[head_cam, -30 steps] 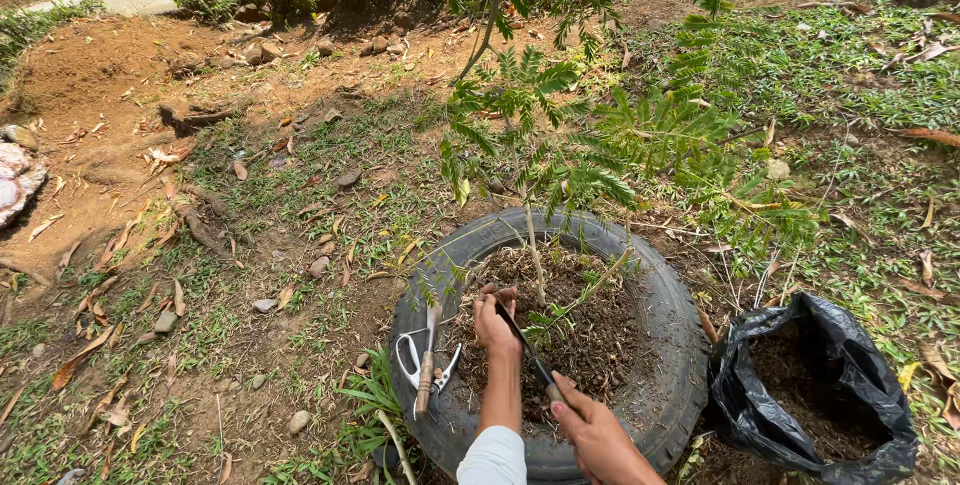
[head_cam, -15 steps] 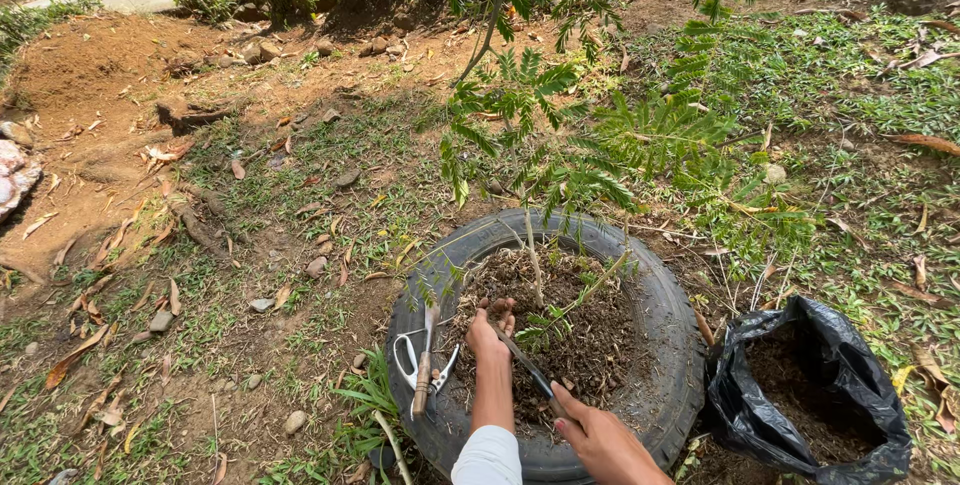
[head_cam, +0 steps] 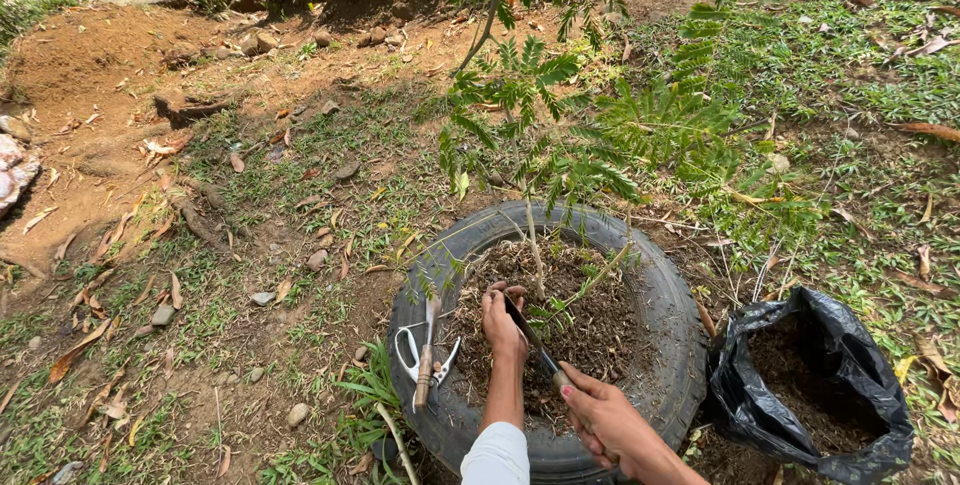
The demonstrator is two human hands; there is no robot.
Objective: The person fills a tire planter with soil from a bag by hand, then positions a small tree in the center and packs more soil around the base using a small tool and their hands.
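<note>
A dark-bladed knife (head_cam: pixel 528 337) is gripped in the right hand (head_cam: pixel 605 423), the fingers wrapped tight around its handle, and its blade is angled up and to the left toward the base of the young plant (head_cam: pixel 536 263). The left hand (head_cam: pixel 502 322) is set down on the dry mulch and soil (head_cam: pixel 590 330) inside the old tyre (head_cam: pixel 668 297), its fingers curled narrow into the litter just beside the thin stem; whether anything is pinched between them cannot be told. The blade tip is seen close against the left hand, near the stem. On the tyre's left rim a pair of white-handled scissors (head_cam: pixel 412 353) and a wooden-handled tool (head_cam: pixel 427 357) are laid, touching each other. A black plastic bag (head_cam: pixel 800 385) filled with dark soil is stood open on the ground just to the right of the tyre. Grass, stones and dry leaves are spread across the ground around it.
</note>
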